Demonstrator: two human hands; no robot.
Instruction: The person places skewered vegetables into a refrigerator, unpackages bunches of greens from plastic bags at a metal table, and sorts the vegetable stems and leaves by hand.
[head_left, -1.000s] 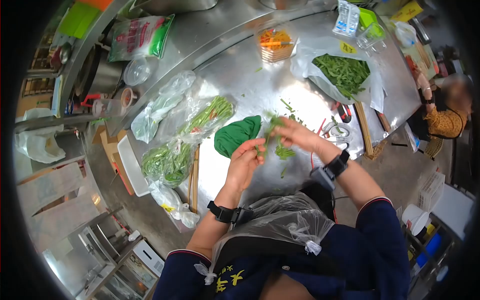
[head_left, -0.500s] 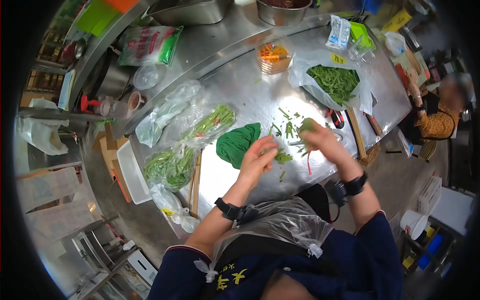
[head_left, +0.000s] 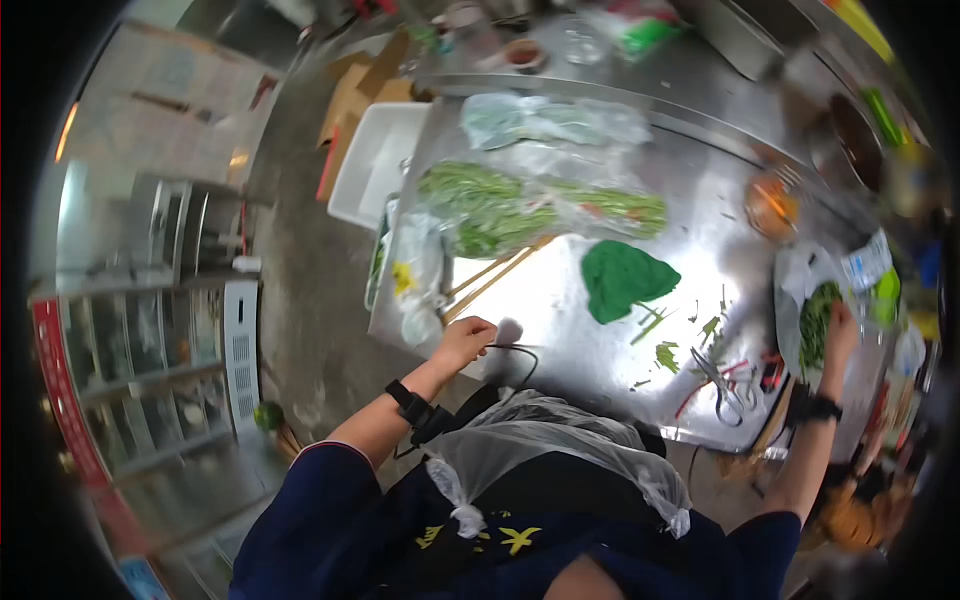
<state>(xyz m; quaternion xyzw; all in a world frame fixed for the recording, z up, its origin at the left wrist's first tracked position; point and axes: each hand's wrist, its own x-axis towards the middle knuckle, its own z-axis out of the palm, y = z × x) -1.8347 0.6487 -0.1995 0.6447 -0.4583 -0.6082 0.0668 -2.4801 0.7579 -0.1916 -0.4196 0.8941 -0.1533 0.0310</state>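
My left hand [head_left: 464, 343] hovers by the front left edge of the metal table, fingers curled in, nothing showing in it. Close to it lie thin wooden sticks [head_left: 497, 277]. On the far right my right hand [head_left: 842, 338] is at a white plastic bag [head_left: 788, 325] of chopped greens [head_left: 818, 325]; its fingers are blurred and partly hidden against the leaves. Between the hands sits a bunched green cloth [head_left: 625, 280]. Cut stem pieces [head_left: 667, 355] lie beside it, near scissors [head_left: 732, 395] and a red strip [head_left: 700, 393].
Clear bags of long green stalks [head_left: 490, 210] lie at the table's back left, beside another knotted bag [head_left: 418, 275]. A white tub [head_left: 375, 165] stands off the left edge. At the back right is a container of orange pieces [head_left: 772, 205]. A person [head_left: 850, 520] is at far right.
The view has swung round, moving the table contents to the right. My left hand has left the cut stems and curled. My right hand has moved from above the stems to the bag of greens.
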